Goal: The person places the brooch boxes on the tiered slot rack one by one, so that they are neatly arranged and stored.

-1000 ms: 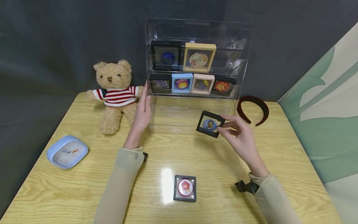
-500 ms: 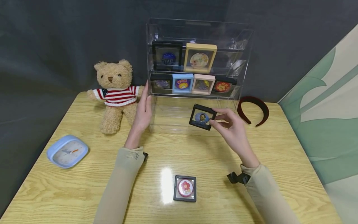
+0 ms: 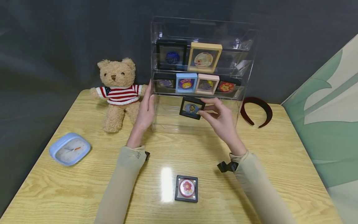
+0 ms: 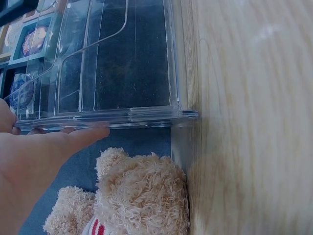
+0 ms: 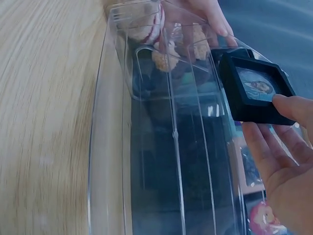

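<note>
My right hand (image 3: 222, 123) pinches a small black display frame (image 3: 191, 108) by its right edge, thumb in front and fingers behind. A round portrait badge shows inside the frame. It is in front of the lower part of a clear tiered display stand (image 3: 237, 63), below the row with the blue and pink frames. In the head view, my left hand (image 3: 144, 113) lies along the stand's left side. Its extended fingers touch the clear side wall in the left wrist view. On the table near me lies another black frame with a red flower badge (image 3: 186, 188).
A teddy bear (image 3: 118, 96) in a striped sweater sits left of the stand. A blue alarm clock (image 3: 70, 148) is at the table's left, and a dark red headband (image 3: 257, 110) lies right of the stand. Several framed badges stand on the two middle tiers.
My right hand has carried the portrait frame left and slightly up, closer to the stand's middle. My left hand stays against the stand's side. The view has shifted slightly.
</note>
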{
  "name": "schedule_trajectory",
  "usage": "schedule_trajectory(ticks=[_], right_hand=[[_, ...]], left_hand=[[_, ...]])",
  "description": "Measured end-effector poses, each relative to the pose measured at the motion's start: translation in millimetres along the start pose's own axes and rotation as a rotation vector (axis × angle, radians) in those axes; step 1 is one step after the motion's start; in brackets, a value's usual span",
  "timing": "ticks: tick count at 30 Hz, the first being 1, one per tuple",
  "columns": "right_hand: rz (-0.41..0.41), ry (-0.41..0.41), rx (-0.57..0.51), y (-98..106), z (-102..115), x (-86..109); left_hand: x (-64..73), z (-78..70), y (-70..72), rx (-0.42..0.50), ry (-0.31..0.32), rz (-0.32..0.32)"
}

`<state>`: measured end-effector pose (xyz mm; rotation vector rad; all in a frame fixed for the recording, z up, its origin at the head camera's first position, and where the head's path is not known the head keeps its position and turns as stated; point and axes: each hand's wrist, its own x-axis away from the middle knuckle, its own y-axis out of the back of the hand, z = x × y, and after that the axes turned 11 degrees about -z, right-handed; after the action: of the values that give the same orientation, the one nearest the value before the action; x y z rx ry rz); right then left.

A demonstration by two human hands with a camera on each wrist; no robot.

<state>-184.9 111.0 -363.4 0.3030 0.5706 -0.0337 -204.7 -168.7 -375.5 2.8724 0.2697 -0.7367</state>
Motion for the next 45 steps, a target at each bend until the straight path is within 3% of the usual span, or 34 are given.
schedule_trajectory(ticks=[19, 26, 27, 32, 34, 45], right_hand=[[-0.013, -0.037, -0.001, -50, -4, -26.0], [0.002, 0.041, 0.048, -67, -8, -31.9], [0.002, 0.060, 0.057, -69, -9, -32.0], [0.002, 0.140, 0.089, -77, -16, -31.0], [0.008, 0.151, 0.092, -79, -17, -30.3], [0.029, 0.192, 0.113, -87, -25, -26.2]], left_hand=[[-2.1, 0.8, 2.3, -0.006, 0.002, 0.022], [-2.9, 2.7, 3.2, -0.007, 0.022, 0.024], [-3.6, 8.2, 2.7, -0.009, 0.020, 0.024], [-2.8, 4.5, 3.1, -0.003, 0.054, 0.037], [-1.5, -3.4, 4.1, -0.001, 0.074, 0.041], [-2.8, 0.4, 6.6, 0.025, 0.150, 0.065]])
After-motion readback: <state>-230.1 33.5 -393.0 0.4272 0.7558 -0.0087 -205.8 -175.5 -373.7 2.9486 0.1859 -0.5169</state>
